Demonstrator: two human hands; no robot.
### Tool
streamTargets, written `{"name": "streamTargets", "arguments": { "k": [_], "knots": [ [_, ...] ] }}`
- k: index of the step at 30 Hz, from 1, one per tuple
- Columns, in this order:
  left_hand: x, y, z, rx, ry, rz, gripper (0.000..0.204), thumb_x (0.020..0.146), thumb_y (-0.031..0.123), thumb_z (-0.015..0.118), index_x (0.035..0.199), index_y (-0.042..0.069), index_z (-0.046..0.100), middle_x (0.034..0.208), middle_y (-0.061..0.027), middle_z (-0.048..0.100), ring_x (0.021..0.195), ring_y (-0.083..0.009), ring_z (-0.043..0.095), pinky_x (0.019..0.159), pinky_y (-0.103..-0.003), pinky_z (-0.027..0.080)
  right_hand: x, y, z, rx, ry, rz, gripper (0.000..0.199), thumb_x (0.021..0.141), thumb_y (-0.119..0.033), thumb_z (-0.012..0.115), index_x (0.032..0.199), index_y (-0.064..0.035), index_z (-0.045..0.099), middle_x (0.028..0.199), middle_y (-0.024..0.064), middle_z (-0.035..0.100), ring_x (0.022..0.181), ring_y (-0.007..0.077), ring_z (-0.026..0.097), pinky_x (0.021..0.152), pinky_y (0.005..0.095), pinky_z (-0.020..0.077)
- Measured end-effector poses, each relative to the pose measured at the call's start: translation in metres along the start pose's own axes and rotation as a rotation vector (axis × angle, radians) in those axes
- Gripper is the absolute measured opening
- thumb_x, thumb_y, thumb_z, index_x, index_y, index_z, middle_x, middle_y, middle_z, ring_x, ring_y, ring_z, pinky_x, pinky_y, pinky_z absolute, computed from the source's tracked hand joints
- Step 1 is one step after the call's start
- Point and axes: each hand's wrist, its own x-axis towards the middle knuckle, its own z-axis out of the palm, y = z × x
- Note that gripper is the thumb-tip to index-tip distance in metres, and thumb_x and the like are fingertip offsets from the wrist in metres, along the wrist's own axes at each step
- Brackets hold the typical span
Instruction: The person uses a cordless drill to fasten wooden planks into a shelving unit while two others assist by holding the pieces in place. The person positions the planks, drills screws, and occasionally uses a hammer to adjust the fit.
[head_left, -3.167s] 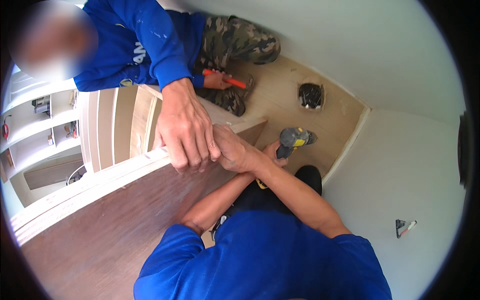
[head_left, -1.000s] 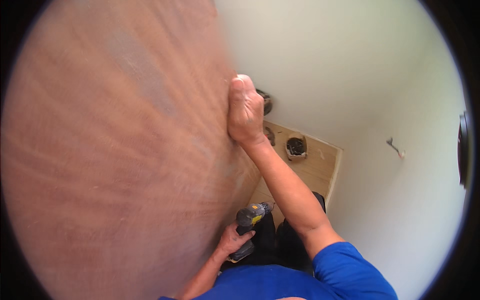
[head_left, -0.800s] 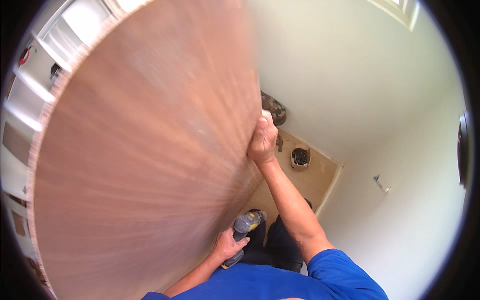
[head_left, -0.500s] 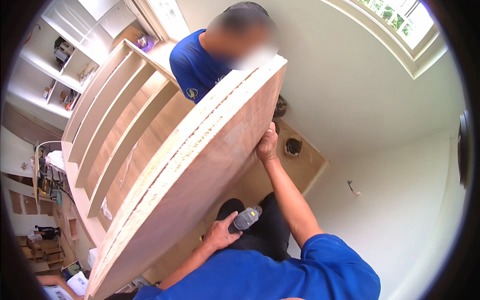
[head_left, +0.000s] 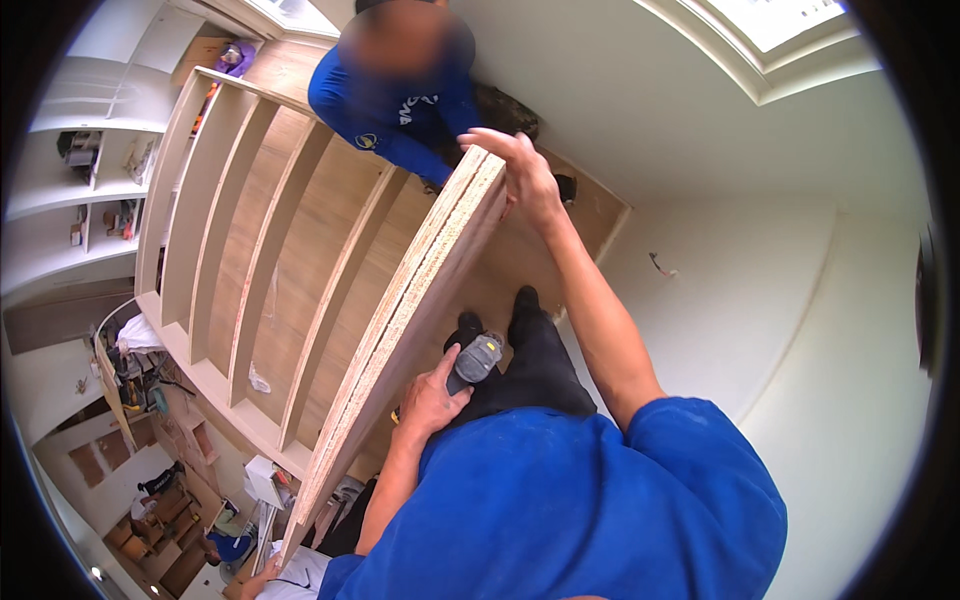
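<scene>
My left hand wraps the power drill; my right hand, fingers nearly straight, just caps the far corner of the 2-layer wooden panel upright beside me: so loosely held, it could tip.

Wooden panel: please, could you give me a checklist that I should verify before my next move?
1. Panel standing on edge: ok.
2. Drill held in left hand: ok.
3. Bit fitted in drill: cannot tell, its front is hard to see.
4. Right hand at panel's far end: ok; firmness of grip: cannot tell.
5. Co-worker well away from far end: not ok, close beside it.
</scene>
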Motion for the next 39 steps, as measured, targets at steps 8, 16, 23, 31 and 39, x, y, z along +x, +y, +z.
{"name": "streamTargets", "arguments": {
  "k": [8, 16, 23, 31, 39],
  "knots": [
    [0.022, 0.0, -0.004, -0.106, 0.012, 0.063, 0.087, 0.08, 0.024, 0.084, 0.157, 0.018, 0.046, 0.122, -0.0243, 0.073, 0.117, -0.0424, 0.069, 0.1, -0.048, 0.054, 0.014, 0.016, -0.011, -0.108, 0.039, 0.006, 0.045, 0.097, -0.028, 0.043, 0.076, 0.003, 0.069, 0.074, 0.0116, 0.069, 0.067, 0.0186, 0.064, 0.072, 0.0311, 0.0512],
    [0.039, 0.001, 0.002, -0.173, -0.019, -0.007, 0.088, 0.08, 0.024, 0.084, 0.158, 0.014, 0.045, 0.133, -0.0258, 0.068, 0.125, -0.0413, 0.066, 0.103, -0.046, 0.053, 0.005, 0.011, -0.012, -0.275, 0.013, -0.011, 0.043, 0.099, -0.029, 0.047, 0.079, 0.0017, 0.07, 0.077, 0.0109, 0.071, 0.073, 0.018, 0.065, 0.078, 0.031, 0.0518],
    [0.066, 0.009, 0.016, -0.062, 0.009, -0.182, 0.068, 0.079, 0.025, 0.085, 0.139, 0.004, 0.061, 0.119, -0.0264, 0.073, 0.115, -0.0424, 0.07, 0.097, -0.047, 0.055, -0.048, 0.115, -0.135, -0.031, 0.513, 0.423, 0.019, 0.099, -0.02, 0.064, 0.097, -0.0022, 0.071, 0.09, 0.0054, 0.073, 0.08, 0.0125, 0.067, 0.073, 0.0278, 0.054],
    [0.128, 0.07, 0.027, -0.164, -0.053, -0.402, 0.048, 0.081, 0.027, 0.086, 0.117, 0.0, 0.07, 0.101, -0.0212, 0.077, 0.098, -0.0365, 0.076, 0.087, -0.045, 0.057, -0.13, 0.311, -0.329, -0.436, 0.716, 0.983, 0.013, 0.088, -0.014, 0.07, 0.094, -0.003, 0.072, 0.084, 0.0087, 0.075, 0.071, 0.0189, 0.071, 0.07, 0.0351, 0.0563],
    [0.202, 0.066, 0.048, -0.438, -0.249, -0.407, 0.036, 0.088, 0.01, 0.083, 0.119, -0.001, 0.07, 0.096, -0.004, 0.073, 0.079, -0.0129, 0.067, 0.076, -0.03, 0.055, -0.127, 0.422, -0.456, -1.166, 0.607, 0.772, 0.018, 0.091, -0.019, 0.068, 0.093, -0.0029, 0.076, 0.091, 0.0194, 0.076, 0.085, 0.039, 0.074, 0.08, 0.0465, 0.0572]
  ]
}}
